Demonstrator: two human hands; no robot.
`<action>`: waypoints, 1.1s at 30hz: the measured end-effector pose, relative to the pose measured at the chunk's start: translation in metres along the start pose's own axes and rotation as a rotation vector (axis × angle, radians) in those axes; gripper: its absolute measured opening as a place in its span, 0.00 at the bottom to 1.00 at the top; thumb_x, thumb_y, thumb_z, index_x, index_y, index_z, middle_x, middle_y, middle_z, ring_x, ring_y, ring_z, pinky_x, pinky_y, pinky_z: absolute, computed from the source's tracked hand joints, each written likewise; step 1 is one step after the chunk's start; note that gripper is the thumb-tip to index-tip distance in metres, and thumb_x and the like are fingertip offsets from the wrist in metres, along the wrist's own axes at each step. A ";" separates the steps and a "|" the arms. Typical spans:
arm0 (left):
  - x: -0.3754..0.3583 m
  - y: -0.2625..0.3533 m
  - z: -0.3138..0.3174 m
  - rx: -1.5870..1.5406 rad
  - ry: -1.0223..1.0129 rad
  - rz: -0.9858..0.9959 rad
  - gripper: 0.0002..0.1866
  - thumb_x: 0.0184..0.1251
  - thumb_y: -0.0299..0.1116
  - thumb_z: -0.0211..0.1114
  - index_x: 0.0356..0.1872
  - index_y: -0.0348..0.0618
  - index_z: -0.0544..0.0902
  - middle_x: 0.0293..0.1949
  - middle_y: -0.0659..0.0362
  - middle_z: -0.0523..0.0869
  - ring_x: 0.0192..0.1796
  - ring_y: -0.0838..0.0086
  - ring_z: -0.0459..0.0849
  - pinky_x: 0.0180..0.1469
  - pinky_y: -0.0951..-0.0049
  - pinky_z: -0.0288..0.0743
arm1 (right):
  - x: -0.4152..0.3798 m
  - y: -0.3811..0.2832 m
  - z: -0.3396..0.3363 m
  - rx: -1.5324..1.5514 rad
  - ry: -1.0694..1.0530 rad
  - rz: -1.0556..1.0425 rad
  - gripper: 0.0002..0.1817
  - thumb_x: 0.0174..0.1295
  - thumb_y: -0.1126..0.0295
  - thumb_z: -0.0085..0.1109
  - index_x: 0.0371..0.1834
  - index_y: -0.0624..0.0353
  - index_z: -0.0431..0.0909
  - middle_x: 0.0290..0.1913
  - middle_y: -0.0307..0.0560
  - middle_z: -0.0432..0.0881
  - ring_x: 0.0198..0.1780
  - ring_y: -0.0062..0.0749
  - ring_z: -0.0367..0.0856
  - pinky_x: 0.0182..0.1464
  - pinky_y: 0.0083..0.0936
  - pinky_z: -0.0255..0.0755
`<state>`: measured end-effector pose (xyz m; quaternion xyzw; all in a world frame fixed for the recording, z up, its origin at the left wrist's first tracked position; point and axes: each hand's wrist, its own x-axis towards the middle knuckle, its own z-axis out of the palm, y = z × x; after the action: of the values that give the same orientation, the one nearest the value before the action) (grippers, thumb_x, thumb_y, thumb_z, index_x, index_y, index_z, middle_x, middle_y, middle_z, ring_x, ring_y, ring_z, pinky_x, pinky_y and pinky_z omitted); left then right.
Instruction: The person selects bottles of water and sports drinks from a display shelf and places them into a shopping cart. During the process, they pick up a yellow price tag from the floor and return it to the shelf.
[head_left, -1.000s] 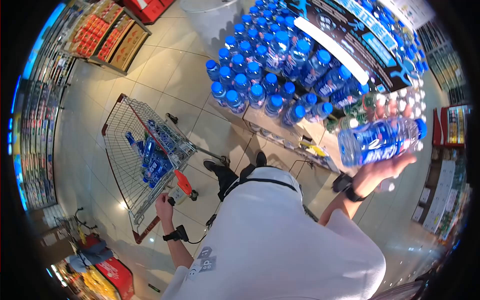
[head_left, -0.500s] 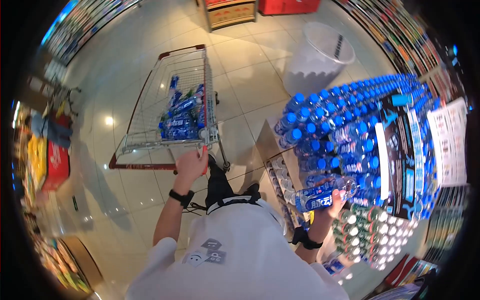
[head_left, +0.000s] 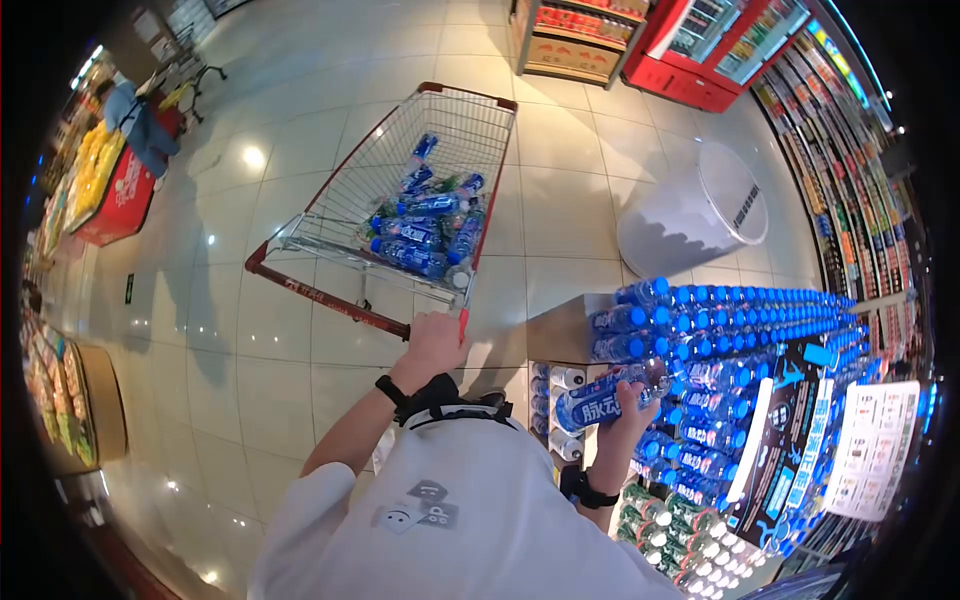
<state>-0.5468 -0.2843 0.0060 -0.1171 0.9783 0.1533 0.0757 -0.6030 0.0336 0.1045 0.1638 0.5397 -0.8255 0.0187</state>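
My left hand (head_left: 436,345) is closed on the right end of the red handle of a shopping cart (head_left: 335,303). Several blue-labelled drink bottles (head_left: 415,230) lie in a heap in the wire basket, a few with green mixed among them. Off to the right, my right hand (head_left: 632,410) grips a blue-labelled drink bottle (head_left: 595,402), tilted nearly sideways with its base toward the left. That bottle is in front of a large stacked display of similar blue-capped bottles (head_left: 715,345).
A white round bin (head_left: 690,215) stands beyond the display. Green bottles with white caps (head_left: 665,530) fill its near side. Red drink fridges (head_left: 715,50) and a shelf (head_left: 580,45) are at the back. A person (head_left: 140,125) stands by a red stall (head_left: 115,200) far left.
The view has turned, and cart and display sit differently in it. The held bottle is now farther from the stack's near bottles, toward my body. Both hands keep their grip.
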 end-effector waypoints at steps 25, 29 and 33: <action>-0.076 -0.153 -0.040 0.065 0.057 0.139 0.17 0.69 0.48 0.69 0.31 0.45 0.90 0.33 0.60 0.89 0.45 0.64 0.84 0.57 0.61 0.70 | 0.054 0.057 0.155 -0.097 -0.413 0.128 0.34 0.58 0.82 0.71 0.69 0.59 0.71 0.48 0.54 0.86 0.45 0.42 0.90 0.50 0.38 0.87; -0.084 -0.181 -0.041 0.022 0.098 0.008 0.20 0.71 0.52 0.69 0.31 0.45 0.91 0.30 0.59 0.89 0.45 0.65 0.84 0.58 0.60 0.69 | 0.042 0.061 0.206 -0.127 -0.367 0.185 0.23 0.64 0.73 0.70 0.59 0.63 0.72 0.46 0.54 0.85 0.44 0.46 0.89 0.48 0.43 0.88; -0.078 -0.189 -0.044 0.025 0.140 -0.229 0.23 0.74 0.55 0.67 0.34 0.44 0.91 0.27 0.55 0.89 0.40 0.63 0.86 0.62 0.53 0.67 | 0.068 0.086 0.234 0.093 -0.488 0.387 0.23 0.71 0.61 0.68 0.62 0.61 0.72 0.48 0.54 0.86 0.50 0.46 0.89 0.57 0.46 0.86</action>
<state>-0.4291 -0.4571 0.0089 -0.2375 0.9633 0.1228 0.0256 -0.7078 -0.2023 0.0934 0.0611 0.4399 -0.8453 0.2971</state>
